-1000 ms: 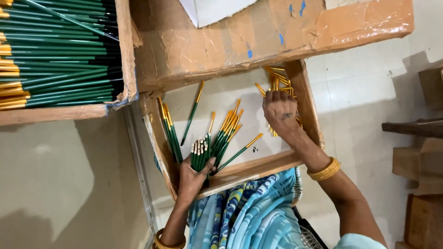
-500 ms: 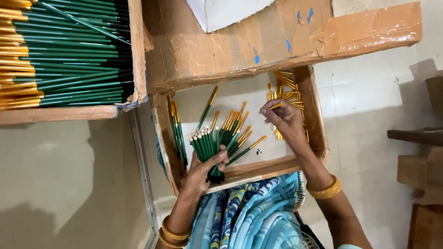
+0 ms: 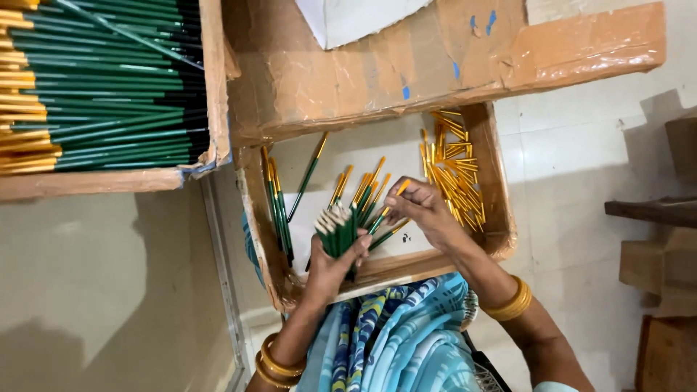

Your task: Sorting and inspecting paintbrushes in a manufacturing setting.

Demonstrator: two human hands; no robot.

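Note:
My left hand (image 3: 335, 263) grips a bundle of green sticks (image 3: 335, 231) upright over a shallow cardboard tray (image 3: 272, 268) on my lap. My right hand (image 3: 420, 210) pinches a gold cap (image 3: 401, 189) close to the bundle's top right. Several green sticks with gold caps (image 3: 367, 196) fan out on the tray floor between my hands. A pile of loose gold caps (image 3: 454, 174) lies in the tray's right end, just beyond my right hand. More capped green sticks (image 3: 277, 210) lie along the tray's left wall.
A large cardboard box (image 3: 210, 87) at the upper left is packed with finished green and gold sticks (image 3: 94, 87). A taped cardboard flap (image 3: 450, 58) overhangs the tray's far side. Wooden pieces (image 3: 653, 218) stand at the right on a tiled floor.
My right hand left the gold cap pile and came left to the bundle with a cap. My left hand lifted the bundle a little higher and nearer the centre.

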